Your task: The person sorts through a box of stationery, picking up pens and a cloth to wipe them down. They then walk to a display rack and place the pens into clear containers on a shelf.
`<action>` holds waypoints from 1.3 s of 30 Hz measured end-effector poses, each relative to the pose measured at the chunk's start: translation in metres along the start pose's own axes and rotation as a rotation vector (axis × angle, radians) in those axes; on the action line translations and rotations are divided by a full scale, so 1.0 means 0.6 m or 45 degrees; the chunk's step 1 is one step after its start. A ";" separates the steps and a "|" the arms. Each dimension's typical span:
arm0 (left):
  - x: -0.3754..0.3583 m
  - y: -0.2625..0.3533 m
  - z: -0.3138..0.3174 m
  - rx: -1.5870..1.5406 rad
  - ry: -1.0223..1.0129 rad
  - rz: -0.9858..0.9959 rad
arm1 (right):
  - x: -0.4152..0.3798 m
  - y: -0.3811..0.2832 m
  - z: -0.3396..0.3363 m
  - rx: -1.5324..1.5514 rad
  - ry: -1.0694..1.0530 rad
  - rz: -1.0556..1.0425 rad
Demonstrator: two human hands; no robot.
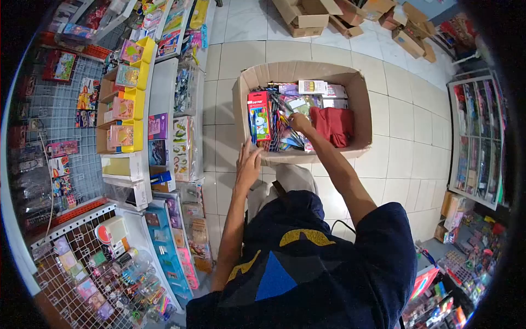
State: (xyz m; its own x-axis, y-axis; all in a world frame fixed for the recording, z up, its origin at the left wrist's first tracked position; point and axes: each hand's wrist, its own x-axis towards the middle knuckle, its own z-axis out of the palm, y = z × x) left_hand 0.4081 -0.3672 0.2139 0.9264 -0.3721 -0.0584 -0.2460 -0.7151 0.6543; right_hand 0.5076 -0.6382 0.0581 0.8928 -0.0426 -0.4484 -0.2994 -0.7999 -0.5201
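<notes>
A cardboard box (361,109) stands upright on the floor in front of my legs, its top uncovered. My left hand (249,164) lies at its near left corner, fingers stretched out against the rim. Inside the box, my right hand (299,123) reaches in among pens and pencils (280,118); its fingers are bent together, and what they hold is too small to tell. Left of it is a red pack with a cartoon picture (258,118). A folded red cloth (332,126) lies to its right. Toward the far side sits a small white box (313,87).
Shelves with yellow bins (143,82) and packaged goods line the left. A wire rack (79,274) of small items stands at the lower left. On the right is a display case (476,134). More cardboard boxes (307,22) lie at the back on the tiled floor (405,142).
</notes>
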 end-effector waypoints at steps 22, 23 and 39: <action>0.016 0.017 0.018 -0.126 0.066 -0.171 | 0.048 -0.014 0.009 0.572 0.337 0.185; 0.015 0.017 0.018 -0.121 0.065 -0.174 | 0.056 -0.007 0.008 0.713 0.468 0.121; 0.016 0.014 0.023 -0.202 0.054 -0.196 | 0.038 0.112 0.029 -0.025 0.016 -0.176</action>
State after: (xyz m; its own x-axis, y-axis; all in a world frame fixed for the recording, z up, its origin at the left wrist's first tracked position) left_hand 0.4111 -0.3851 0.2083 0.9614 -0.2382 -0.1375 -0.0558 -0.6585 0.7505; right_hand 0.5021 -0.6828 0.0001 0.9292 0.0618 -0.3643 -0.1664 -0.8103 -0.5619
